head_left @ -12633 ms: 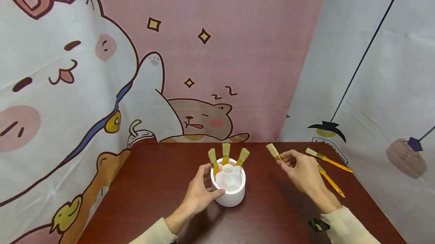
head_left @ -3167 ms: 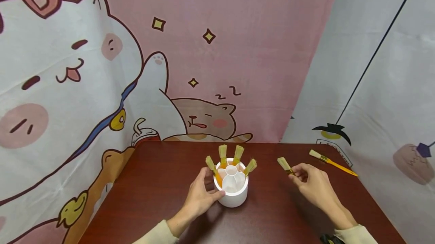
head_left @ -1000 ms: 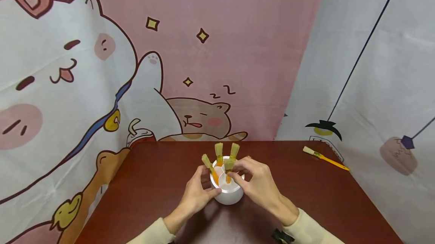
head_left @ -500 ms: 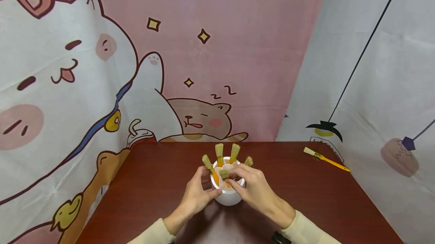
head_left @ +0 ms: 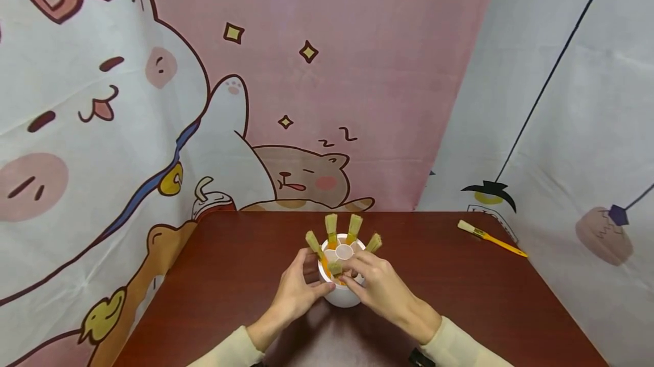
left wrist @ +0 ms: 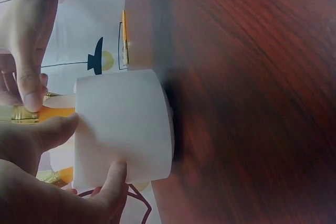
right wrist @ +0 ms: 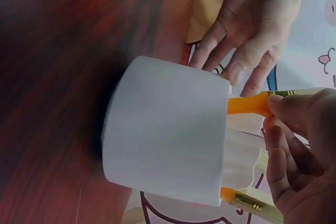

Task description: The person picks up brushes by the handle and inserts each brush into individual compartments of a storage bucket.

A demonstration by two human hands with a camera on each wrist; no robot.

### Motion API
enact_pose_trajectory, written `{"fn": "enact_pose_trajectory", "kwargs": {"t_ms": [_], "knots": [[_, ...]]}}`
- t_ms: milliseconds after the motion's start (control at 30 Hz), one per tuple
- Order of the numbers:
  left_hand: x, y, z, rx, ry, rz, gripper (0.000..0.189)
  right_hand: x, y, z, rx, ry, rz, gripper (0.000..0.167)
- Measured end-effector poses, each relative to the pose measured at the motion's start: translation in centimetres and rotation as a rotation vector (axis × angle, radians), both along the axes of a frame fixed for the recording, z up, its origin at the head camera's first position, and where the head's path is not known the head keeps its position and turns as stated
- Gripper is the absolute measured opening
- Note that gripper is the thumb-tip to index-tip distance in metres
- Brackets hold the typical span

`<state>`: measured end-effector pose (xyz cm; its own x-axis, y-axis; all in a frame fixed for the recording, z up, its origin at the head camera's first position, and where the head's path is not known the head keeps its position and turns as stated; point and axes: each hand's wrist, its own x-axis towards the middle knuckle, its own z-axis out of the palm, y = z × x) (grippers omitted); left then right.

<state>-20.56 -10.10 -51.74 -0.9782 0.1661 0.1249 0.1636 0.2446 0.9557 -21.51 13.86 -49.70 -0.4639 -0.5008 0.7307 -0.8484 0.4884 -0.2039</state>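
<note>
A round white divided holder (head_left: 343,297) stands on the dark red table, with several paintbrushes (head_left: 355,226) upright in it, bristles up and fanned outward. My left hand (head_left: 295,290) grips the holder from its left side, thumb on the near rim. Over the near part of the holder, my right hand (head_left: 384,290) pinches another paintbrush (right wrist: 249,104) near its metal band. Its orange handle goes down inside the holder wall, with the lower end hidden. In the head view its bristles tilt toward me.
One more paintbrush (head_left: 493,238) with a yellow-orange handle lies at the table's right back. A cartoon-printed curtain (head_left: 383,100) hangs behind the table (head_left: 230,276) and along both sides.
Earlier, three brushes stood in the holder and others lay on the right. My right hand has since brought brushes over; lately the pinched one has sunk lower. My left hand keeps its grip.
</note>
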Motion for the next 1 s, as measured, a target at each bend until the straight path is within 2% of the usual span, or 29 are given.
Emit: {"fn": "enact_pose_trajectory", "kwargs": {"t_ms": [200,500,767,1000], "knots": [[-0.1,0.0,0.1,-0.002,-0.001,-0.004,0.077,-0.1,-0.1,-0.2,0.046,0.015,0.005,0.033],[-0.1,0.0,0.2,-0.017,-0.014,-0.001,0.076,0.0,-0.1,-0.2,0.066,-0.041,0.037,0.027],[-0.1,0.3,0.5,0.005,-0.018,0.003,0.078,0.4,0.6,0.2,0.04,-0.031,0.029,0.027],[-0.1,0.3,0.6,0.041,-0.029,-0.004,0.08,0.6,1.7,1.2,-0.053,0.022,0.041,0.033]]}}
